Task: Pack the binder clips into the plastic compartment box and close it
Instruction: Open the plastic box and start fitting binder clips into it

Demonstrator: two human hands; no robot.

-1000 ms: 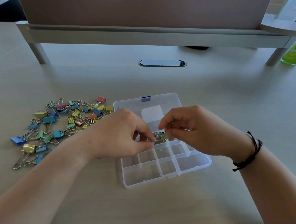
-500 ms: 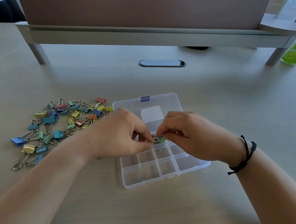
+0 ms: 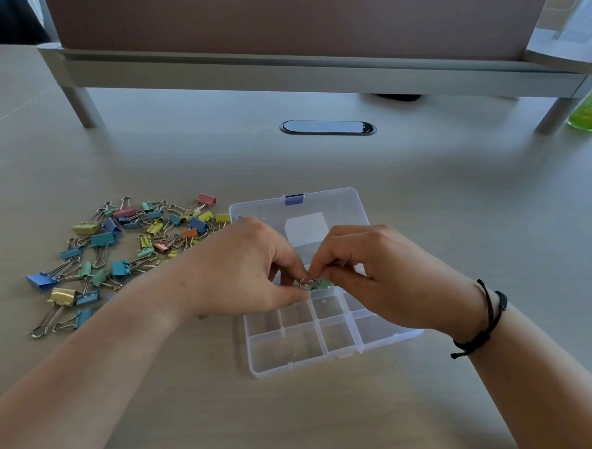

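A clear plastic compartment box [image 3: 332,354] lies open on the table, its lid [image 3: 321,206] flat behind it with a blue latch. Over the box's middle row, my left hand [image 3: 245,271] and my right hand [image 3: 376,275] meet, and both pinch a small green binder clip [image 3: 316,285] between their fingertips. The near compartments look empty; those under my hands are hidden. A heap of several coloured binder clips [image 3: 124,247] lies on the table left of the box.
A grey monitor riser [image 3: 314,72] spans the back of the table, with an oval cable grommet [image 3: 327,127] in front of it. A green bottle [image 3: 590,111] stands at the far right. A black cord bracelet [image 3: 481,321] circles my right wrist.
My right hand has moved left and closer to my left hand. Both now pinch the green clip a little lower over the box.
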